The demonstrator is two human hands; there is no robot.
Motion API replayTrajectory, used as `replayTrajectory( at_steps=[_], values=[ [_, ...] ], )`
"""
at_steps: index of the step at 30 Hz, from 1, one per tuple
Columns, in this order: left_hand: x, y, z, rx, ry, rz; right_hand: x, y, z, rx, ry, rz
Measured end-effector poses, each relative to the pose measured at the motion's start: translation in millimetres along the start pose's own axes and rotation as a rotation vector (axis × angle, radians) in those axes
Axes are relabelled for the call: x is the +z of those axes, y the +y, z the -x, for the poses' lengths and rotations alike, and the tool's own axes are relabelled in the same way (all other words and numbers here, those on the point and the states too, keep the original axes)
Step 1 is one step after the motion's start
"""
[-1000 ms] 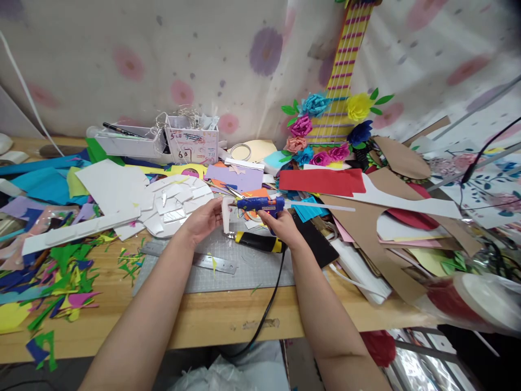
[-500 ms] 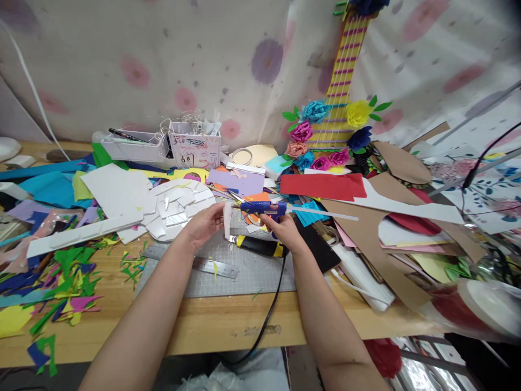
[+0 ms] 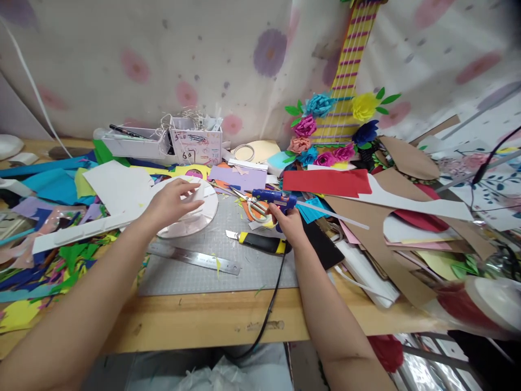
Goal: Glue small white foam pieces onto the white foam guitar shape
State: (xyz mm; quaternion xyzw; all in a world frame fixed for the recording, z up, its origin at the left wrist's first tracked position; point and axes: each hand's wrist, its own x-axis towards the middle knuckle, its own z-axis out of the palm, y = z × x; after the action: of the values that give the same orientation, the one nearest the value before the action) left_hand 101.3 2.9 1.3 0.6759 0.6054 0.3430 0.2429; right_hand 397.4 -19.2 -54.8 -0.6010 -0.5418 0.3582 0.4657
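My right hand (image 3: 287, 220) grips a blue glue gun (image 3: 273, 199), a long white glue stick trailing from its back end to the right. Over a round white foam disc (image 3: 207, 209) with pieces on it is my left hand (image 3: 173, 201), fingers apart, no white piece visible in it. Whether its fingertips touch the disc I cannot tell. A yellow-and-black utility knife (image 3: 260, 242) lies on the grey cutting mat (image 3: 244, 277), blade out to the left. The steel ruler (image 3: 195, 257) rests left of it. Scissors (image 3: 254, 205) lie by the glue gun's nozzle.
Paper scraps (image 3: 77, 255) cover the left side. White boxes (image 3: 196, 142) stand at the back. A yellow guitar shape (image 3: 345, 76) with paper flowers leans on the curtain. Brown cardboard (image 3: 391, 255) and red paper (image 3: 325, 182) lie right. A black cord (image 3: 271, 309) hangs over the front edge.
My left hand has moved left from the glue gun's nozzle to over the disc, and the small white strip it held is out of it. The glue gun shifted slightly right in view.
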Motion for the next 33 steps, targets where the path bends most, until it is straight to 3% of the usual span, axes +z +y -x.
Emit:
replayTrajectory(
  at_steps=[3,9,13,17,23,29,33],
  values=[
    [-8.6,-19.0,1.3,0.064,-0.043,-0.291,0.6,2.3,-1.0,-0.013,0.013,-0.009],
    [4.0,-43.7,4.8,0.056,-0.133,-0.531,3.5,4.0,-1.6,-0.028,0.011,-0.015],
    [8.4,-50.7,2.4,0.052,-0.134,-0.549,4.1,2.7,-1.3,-0.03,0.024,0.001],
    [1.8,-49.9,0.2,0.01,-0.158,-0.501,3.7,1.7,-1.5,-0.029,0.052,-0.025],
    [-15.0,-45.7,-2.5,0.008,-0.052,-0.398,2.5,7.4,-3.0,-0.031,0.065,-0.048],
    [-4.8,-53.0,-3.2,-0.062,-0.163,-0.443,5.0,10.9,-5.0,-0.05,0.083,-0.115],
    [-4.2,-47.5,-1.9,-0.103,-0.214,-0.518,5.7,9.5,-7.5,-0.031,0.212,-0.257]
  ],
)
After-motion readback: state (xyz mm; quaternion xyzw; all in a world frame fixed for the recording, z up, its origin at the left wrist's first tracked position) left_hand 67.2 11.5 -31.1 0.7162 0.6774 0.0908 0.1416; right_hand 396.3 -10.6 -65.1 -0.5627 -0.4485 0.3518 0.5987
